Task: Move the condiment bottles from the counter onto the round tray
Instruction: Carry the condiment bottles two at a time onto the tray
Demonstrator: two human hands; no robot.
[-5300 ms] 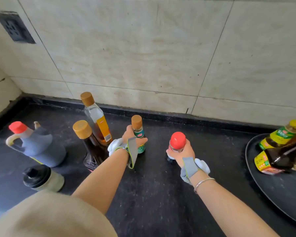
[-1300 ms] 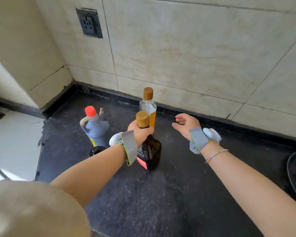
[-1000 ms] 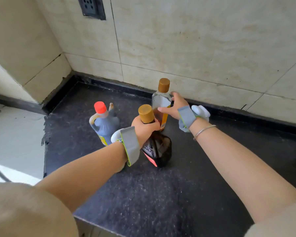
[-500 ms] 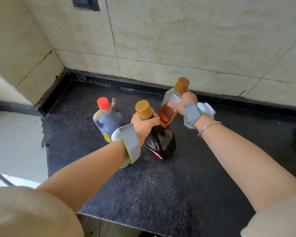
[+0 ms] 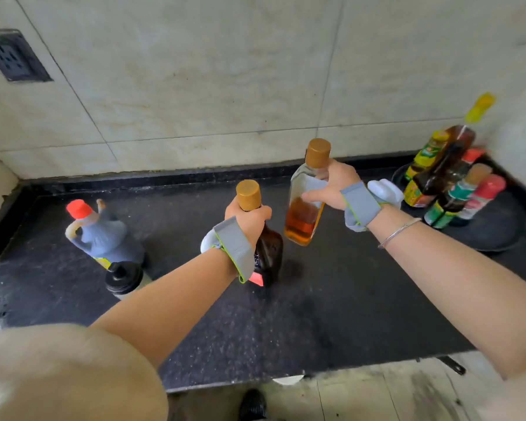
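Observation:
My left hand (image 5: 249, 218) grips the neck of a dark brown bottle (image 5: 269, 253) with a tan cap, at the counter's middle. My right hand (image 5: 334, 185) holds a clear bottle (image 5: 302, 214) half full of amber liquid, lifted above the counter and tilted. The round black tray (image 5: 498, 229) sits at the far right and carries several bottles (image 5: 447, 177). At the left, a grey jug with a red cap (image 5: 99, 232) and a small black-capped jar (image 5: 122, 278) stand on the black counter (image 5: 286, 314).
A tiled wall runs behind the counter, with a socket (image 5: 12, 56) at the upper left. The counter's front edge (image 5: 286, 382) is near me, with floor tiles and a dark shoe (image 5: 252, 405) below it.
My right hand has taken the clear amber bottle and lifted it off the counter to the right. The view has swung right, bringing the tray into sight. My left hand still holds the dark bottle.

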